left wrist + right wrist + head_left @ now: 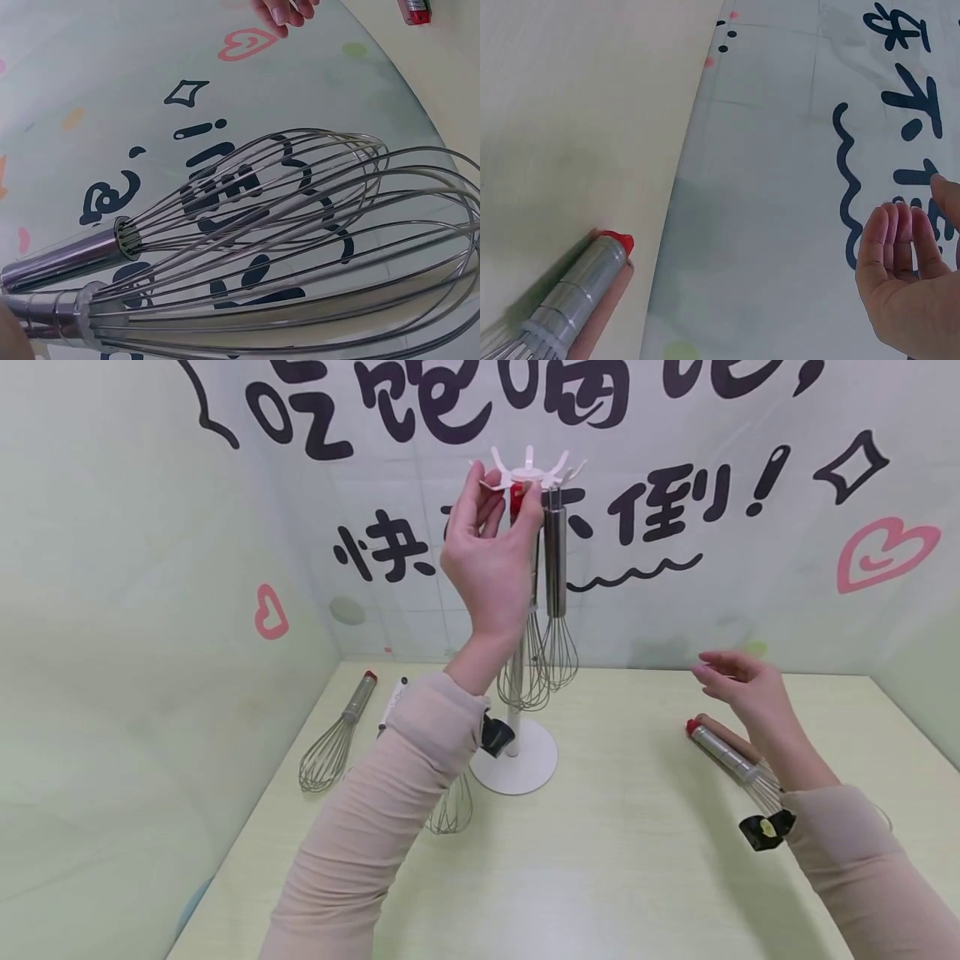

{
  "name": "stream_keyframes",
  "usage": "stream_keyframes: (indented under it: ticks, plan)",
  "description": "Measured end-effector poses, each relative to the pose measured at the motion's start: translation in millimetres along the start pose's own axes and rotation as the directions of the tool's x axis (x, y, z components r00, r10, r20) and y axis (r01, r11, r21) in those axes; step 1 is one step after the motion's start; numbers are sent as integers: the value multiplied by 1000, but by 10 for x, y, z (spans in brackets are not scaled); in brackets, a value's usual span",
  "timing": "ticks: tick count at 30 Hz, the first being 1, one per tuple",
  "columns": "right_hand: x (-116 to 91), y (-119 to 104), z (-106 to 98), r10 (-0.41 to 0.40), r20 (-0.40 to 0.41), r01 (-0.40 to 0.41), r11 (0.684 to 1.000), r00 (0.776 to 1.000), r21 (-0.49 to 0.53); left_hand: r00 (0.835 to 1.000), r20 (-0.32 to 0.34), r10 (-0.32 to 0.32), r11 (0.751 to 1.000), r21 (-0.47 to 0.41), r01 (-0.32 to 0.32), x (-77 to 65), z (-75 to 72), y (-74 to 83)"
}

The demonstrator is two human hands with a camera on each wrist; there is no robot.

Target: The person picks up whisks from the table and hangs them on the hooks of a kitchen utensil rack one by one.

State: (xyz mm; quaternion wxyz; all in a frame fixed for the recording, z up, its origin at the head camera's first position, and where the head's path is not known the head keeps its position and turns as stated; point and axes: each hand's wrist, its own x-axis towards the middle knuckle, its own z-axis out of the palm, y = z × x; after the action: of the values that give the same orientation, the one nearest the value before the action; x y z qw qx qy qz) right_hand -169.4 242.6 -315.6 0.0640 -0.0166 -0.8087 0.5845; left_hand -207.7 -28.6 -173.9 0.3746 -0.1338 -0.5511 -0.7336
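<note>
Behind a pale wood-grained tabletop stands a whitish backdrop printed with black Chinese lettering and a pink heart. At the centre, a red-tipped balloon whisk is upright, wires down, its tip just under the crown of a white hook stand. Thumb and bent fingers of the left hand hold the whisk by that red tip, though the hand itself hides part of the hold; whether the loop sits on a hook cannot be made out. Just beside it, a whisk with a smooth steel handle hangs from the stand, also wires down. The round base rests on the table. Left of it lie a second red-tipped whisk and a white-handled utensil, the latter partly covered by the left sleeve. Well to the right, the right hand is raised with its fingers loosely curved, holding nothing. Near it on the table, a third red-tipped whisk lies alongside a brown handle. A small black device is worn at the right wrist.
</note>
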Motion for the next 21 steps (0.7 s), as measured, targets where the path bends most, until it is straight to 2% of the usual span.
stream_keyframes:
  ticks: [9,21]
  plan:
    - [93,208,-185,64,20,-63,998,998,-30,1000,7,-13,1000,5,13,43,75,-35]
    - [155,392,-296,118,37,-115,990,992,-83,998,42,-36,999,1,36,92,51,-58]
